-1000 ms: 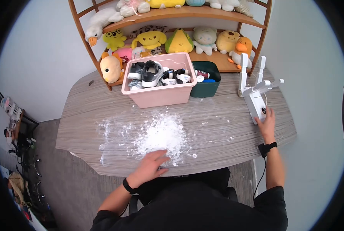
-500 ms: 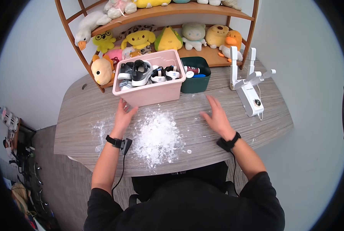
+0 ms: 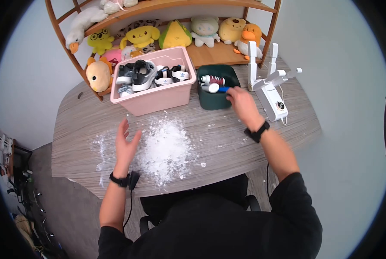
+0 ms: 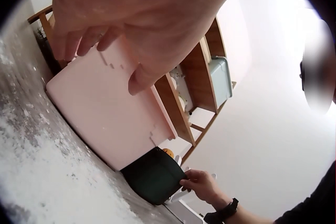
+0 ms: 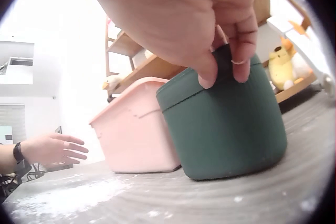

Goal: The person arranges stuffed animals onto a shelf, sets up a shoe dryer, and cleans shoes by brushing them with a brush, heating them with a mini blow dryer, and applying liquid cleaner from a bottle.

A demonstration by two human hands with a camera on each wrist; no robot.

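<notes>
White powder [image 3: 165, 149] lies spread over the wood-grain table. My left hand [image 3: 127, 149] is beside its left side, fingers apart and holding nothing, in front of the pink bin [image 3: 156, 100]. At the dark green bin [image 3: 214, 100], my right hand [image 3: 245, 108] grips the right part of the rim; in the right wrist view, the thumb and fingers of that hand [image 5: 194, 19] pinch the green bin's edge [image 5: 226, 124]. Inside the green bin are a dark red bottle [image 3: 217, 80] and a white-headed item with a blue handle [image 3: 223, 89], which reaches near the right fingers.
Shoes [image 3: 143, 75] fill the pink bin, which stands directly left of the green one. A white device with upright arms [image 3: 273, 101] stands at the table's right. Behind is a wooden shelf [image 3: 208, 54] with plush toys [image 3: 175, 35].
From the white device, my right hand has moved left to the green bin and taken hold of its rim. My left hand has moved from the table's front edge toward the pink bin.
</notes>
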